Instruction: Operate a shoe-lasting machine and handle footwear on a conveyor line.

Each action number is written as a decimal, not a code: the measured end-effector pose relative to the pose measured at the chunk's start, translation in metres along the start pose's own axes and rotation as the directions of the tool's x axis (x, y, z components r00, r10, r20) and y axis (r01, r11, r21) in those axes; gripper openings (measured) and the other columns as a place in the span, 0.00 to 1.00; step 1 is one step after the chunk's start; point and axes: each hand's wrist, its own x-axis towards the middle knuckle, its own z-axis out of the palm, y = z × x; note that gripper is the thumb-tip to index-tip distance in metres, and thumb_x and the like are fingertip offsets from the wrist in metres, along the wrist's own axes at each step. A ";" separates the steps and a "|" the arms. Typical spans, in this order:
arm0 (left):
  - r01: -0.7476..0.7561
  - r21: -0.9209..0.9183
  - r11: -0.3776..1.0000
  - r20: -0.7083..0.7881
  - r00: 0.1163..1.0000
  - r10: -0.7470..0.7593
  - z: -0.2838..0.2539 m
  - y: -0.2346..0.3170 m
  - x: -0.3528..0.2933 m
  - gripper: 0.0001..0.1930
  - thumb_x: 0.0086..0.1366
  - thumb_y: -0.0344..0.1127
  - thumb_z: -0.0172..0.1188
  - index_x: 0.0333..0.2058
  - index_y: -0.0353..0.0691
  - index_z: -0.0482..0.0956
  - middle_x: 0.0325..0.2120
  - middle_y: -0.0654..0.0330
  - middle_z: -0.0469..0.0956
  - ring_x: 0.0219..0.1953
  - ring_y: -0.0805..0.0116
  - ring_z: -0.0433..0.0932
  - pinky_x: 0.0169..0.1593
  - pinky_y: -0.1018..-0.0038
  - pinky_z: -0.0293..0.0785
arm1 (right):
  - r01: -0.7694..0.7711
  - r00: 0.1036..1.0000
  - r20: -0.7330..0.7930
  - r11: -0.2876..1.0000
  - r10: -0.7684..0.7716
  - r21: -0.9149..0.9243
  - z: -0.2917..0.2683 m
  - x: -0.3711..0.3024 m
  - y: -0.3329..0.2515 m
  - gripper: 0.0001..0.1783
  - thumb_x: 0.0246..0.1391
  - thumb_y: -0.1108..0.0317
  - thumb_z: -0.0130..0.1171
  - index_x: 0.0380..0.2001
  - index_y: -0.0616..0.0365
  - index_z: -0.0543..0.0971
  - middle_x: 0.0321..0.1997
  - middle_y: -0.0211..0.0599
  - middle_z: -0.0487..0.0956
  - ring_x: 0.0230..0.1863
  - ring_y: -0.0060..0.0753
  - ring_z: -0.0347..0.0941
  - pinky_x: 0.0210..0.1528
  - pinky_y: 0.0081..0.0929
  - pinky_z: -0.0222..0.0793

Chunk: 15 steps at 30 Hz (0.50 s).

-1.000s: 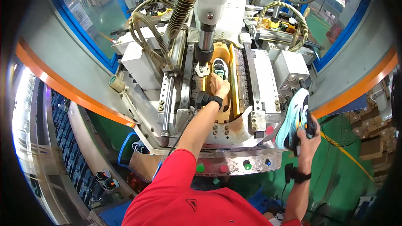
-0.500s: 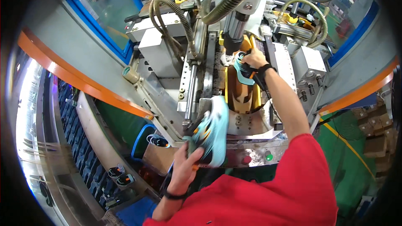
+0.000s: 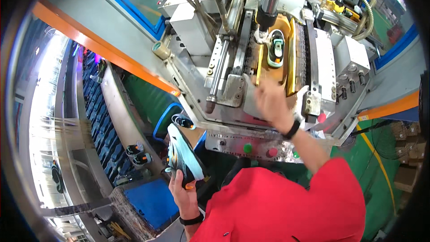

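My left hand (image 3: 184,196) is closed around the heel end of a light-blue sneaker (image 3: 186,152), which it holds toe up in front of the machine. Its pale sole side faces right. A second sneaker (image 3: 276,49), black and mint green, sits upright in the machine's brown cavity (image 3: 266,71), between yellow side pads (image 3: 292,58) and near the dark press rod (image 3: 267,17). My right hand (image 3: 272,101) is at the cavity's near end, apart from that sneaker. Motion smears its fingers, so I cannot tell whether they are open or closed.
At the left, sneakers (image 3: 134,150) rest beside a dark textured conveyor (image 3: 95,103). Another shoe (image 3: 183,121) lies behind the one in my hand. Coloured buttons (image 3: 247,148) line the machine's front panel. Cardboard boxes (image 3: 407,175) are stacked at far right.
My right hand has let go of the sneaker in the cavity and drawn back toward me. My left hand has moved left with its sneaker. The whole view has shifted.
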 end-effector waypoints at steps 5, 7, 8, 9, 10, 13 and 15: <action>0.031 0.032 0.999 -0.048 0.998 -0.029 0.021 -0.012 -0.014 0.11 0.66 0.33 0.59 0.44 0.35 0.75 0.37 0.60 0.80 0.36 0.67 0.81 0.36 0.69 0.77 | -0.025 0.952 0.306 0.996 -0.001 0.083 0.079 -0.150 -0.009 0.15 0.48 0.71 0.59 0.42 0.56 0.76 0.39 0.40 0.74 0.42 0.43 0.73 0.39 0.36 0.75; 0.061 0.051 0.997 -0.012 0.998 -0.061 0.014 -0.016 -0.019 0.13 0.66 0.36 0.58 0.46 0.36 0.76 0.40 0.57 0.81 0.40 0.62 0.81 0.41 0.62 0.77 | 0.002 0.918 0.395 0.999 -0.019 0.044 0.107 -0.188 0.014 0.17 0.50 0.69 0.58 0.45 0.56 0.74 0.40 0.40 0.72 0.45 0.43 0.72 0.39 0.36 0.75; 0.055 0.054 0.997 -0.013 0.998 -0.054 0.018 -0.017 -0.022 0.13 0.66 0.36 0.58 0.46 0.36 0.76 0.40 0.57 0.81 0.40 0.62 0.81 0.41 0.62 0.77 | 0.037 0.875 0.483 0.999 -0.030 -0.003 0.118 -0.200 0.025 0.20 0.51 0.67 0.56 0.49 0.56 0.73 0.42 0.41 0.70 0.47 0.44 0.71 0.40 0.36 0.75; 0.061 0.052 0.997 -0.035 0.998 -0.059 0.024 -0.017 -0.029 0.12 0.66 0.35 0.58 0.45 0.36 0.75 0.39 0.58 0.81 0.38 0.65 0.81 0.39 0.66 0.77 | -0.004 0.830 0.558 0.999 0.022 -0.034 0.126 -0.209 0.037 0.23 0.52 0.65 0.54 0.53 0.53 0.70 0.42 0.40 0.68 0.52 0.45 0.68 0.39 0.37 0.76; 0.068 0.047 0.997 -0.058 0.996 -0.066 0.027 -0.017 -0.035 0.11 0.66 0.34 0.58 0.44 0.36 0.75 0.37 0.60 0.80 0.36 0.68 0.81 0.37 0.70 0.76 | -0.003 0.830 0.557 0.999 0.020 -0.032 0.131 -0.211 0.041 0.23 0.52 0.65 0.54 0.53 0.53 0.70 0.42 0.40 0.68 0.52 0.45 0.68 0.39 0.37 0.76; 0.083 0.040 0.996 -0.056 0.995 -0.080 0.022 -0.018 -0.037 0.11 0.67 0.34 0.58 0.46 0.36 0.75 0.39 0.60 0.80 0.38 0.67 0.81 0.39 0.69 0.76 | 0.060 0.871 0.489 0.998 -0.043 -0.019 0.128 -0.203 0.041 0.21 0.52 0.65 0.56 0.51 0.52 0.72 0.43 0.41 0.70 0.46 0.47 0.72 0.38 0.39 0.77; 0.078 0.021 0.997 -0.057 0.995 -0.077 0.025 -0.019 -0.032 0.11 0.67 0.33 0.57 0.46 0.36 0.75 0.39 0.59 0.80 0.39 0.66 0.81 0.39 0.68 0.76 | -0.130 0.925 0.377 0.973 0.049 0.191 0.101 -0.180 0.020 0.18 0.51 0.67 0.59 0.47 0.53 0.74 0.41 0.40 0.73 0.37 0.46 0.76 0.34 0.41 0.76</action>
